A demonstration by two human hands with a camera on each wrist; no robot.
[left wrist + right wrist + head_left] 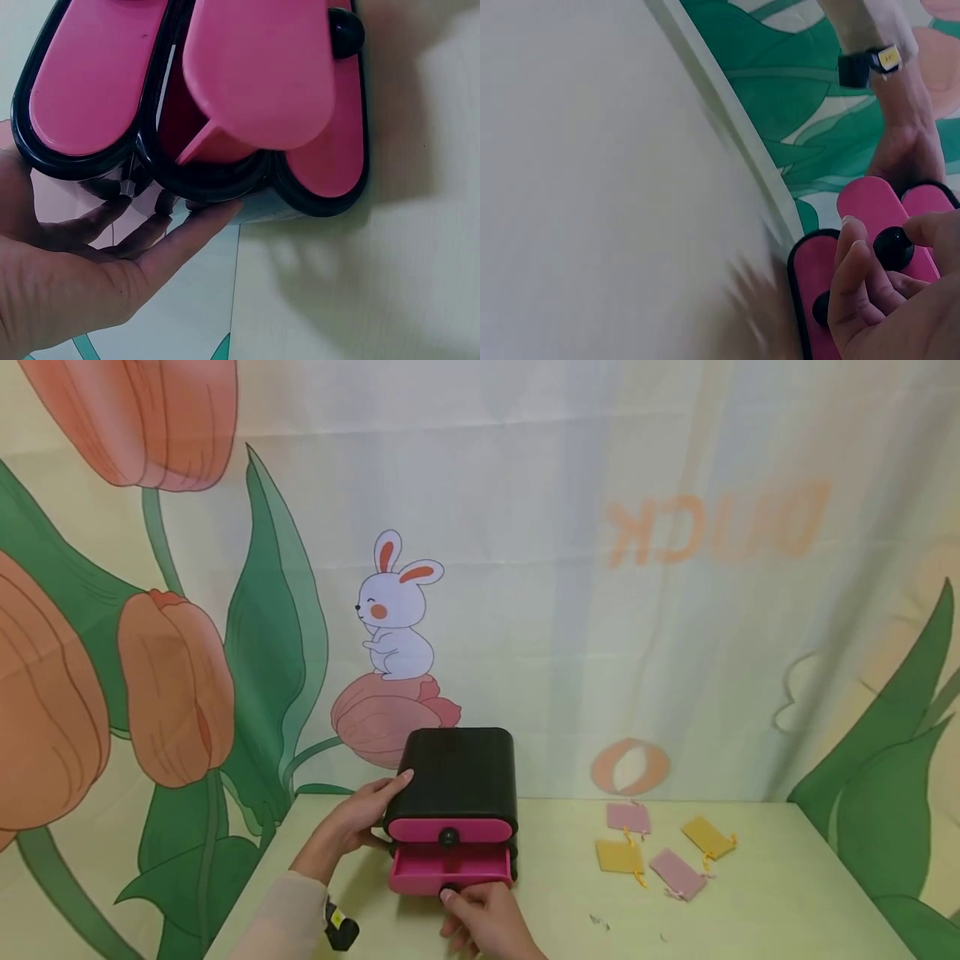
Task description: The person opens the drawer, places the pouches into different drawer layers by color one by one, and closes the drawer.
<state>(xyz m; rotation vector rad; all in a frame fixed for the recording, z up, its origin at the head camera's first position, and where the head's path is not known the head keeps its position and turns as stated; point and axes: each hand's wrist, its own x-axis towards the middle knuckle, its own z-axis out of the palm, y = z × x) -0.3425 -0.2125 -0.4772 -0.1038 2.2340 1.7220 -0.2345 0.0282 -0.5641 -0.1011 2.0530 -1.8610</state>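
Observation:
A small black drawer cabinet (461,772) with pink drawers stands on the table against the backdrop. Its middle drawer (262,75) is pulled out, while the top drawer (416,831) is closed. In the right wrist view, my right hand (491,918) pinches the round black knob (893,248) of the pulled-out drawer between thumb and fingers. My left hand (367,806) rests on the cabinet's left side, thumb at the top edge. Extended fingers (187,236) of that hand press against the rounded side in the left wrist view. The bottom drawer is closed and mostly hidden from the head view.
To the right lie two yellow pouches (620,857) and two pink pouches (678,872) with drawstrings. Small dark marks (599,922) show on the pale table (780,893). Behind its far edge hangs a backdrop cloth (525,610) with printed tulips and a rabbit.

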